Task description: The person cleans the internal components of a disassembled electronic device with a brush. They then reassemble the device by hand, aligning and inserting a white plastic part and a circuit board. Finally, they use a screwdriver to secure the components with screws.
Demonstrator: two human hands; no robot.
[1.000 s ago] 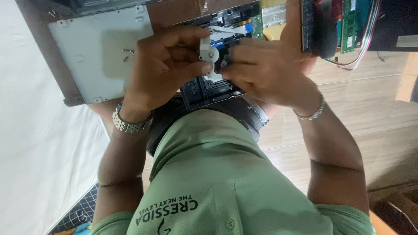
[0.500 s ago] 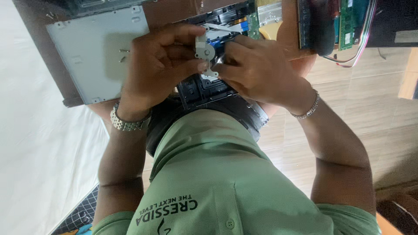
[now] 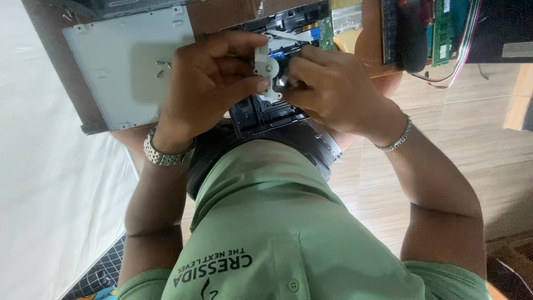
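My left hand [image 3: 205,89], with a metal watch on its wrist, pinches a small white plastic part with a round silver motor face [image 3: 266,68] between thumb and fingers. My right hand [image 3: 338,94], wearing a chain bracelet, meets it from the right, fingertips closed on the same part's right side. Both hands hover just above an opened black disc drive chassis [image 3: 266,114] that rests against my lap. Whatever lies under my right palm is hidden.
A grey metal cover plate [image 3: 116,61] with loose screws [image 3: 162,65] on it lies at the left on a brown surface. Green circuit boards [image 3: 444,33] with coloured wires sit at the upper right. White cloth [image 3: 44,194] lies left, wooden floor [image 3: 472,128] right.
The hands have stayed together on the small part; my right fingers shifted slightly lower and closer onto it. The view moved a little.
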